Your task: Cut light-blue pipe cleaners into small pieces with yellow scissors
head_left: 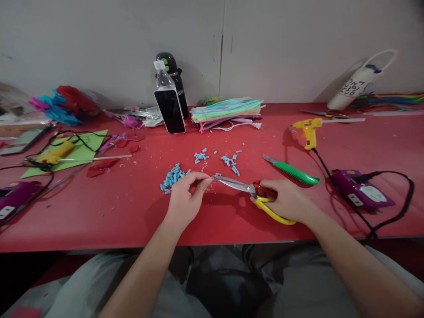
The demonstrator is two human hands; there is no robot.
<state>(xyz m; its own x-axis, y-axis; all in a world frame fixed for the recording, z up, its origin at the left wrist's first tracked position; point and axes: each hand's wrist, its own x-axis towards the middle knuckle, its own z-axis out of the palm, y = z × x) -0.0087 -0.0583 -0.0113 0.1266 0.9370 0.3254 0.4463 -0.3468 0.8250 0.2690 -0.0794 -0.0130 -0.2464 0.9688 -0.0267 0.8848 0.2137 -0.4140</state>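
While a pair of scissors (233, 183) is gripped by its red and yellow handles in the right hand (285, 198), its blades are pointed left and held nearly closed, with the tips brought right up to the left hand (186, 201). There, thumb and forefinger are pressed together at their ends, and what looks like a tiny blue bit is pinched between them, mostly hidden from view. Both hands are held over the near half of the red table (132, 216). Short blue pieces are gathered in three loose groups: the largest pile (170, 177) is partly covered by the left hand, a smaller cluster (200, 156) is set farther off, and scattered bits (231, 162) are spread to the right of that, beyond the blades. To the right of these, a green cutter (294, 171) is laid with its blade exposed, and a yellow glue gun (310, 132) is placed farther away, near a purple power block (362, 189). On the far side, a dark-screened phone (170, 111) is propped in front of a clear bottle (163, 79), with a bundle of pastel stems (227, 110) laid to its right
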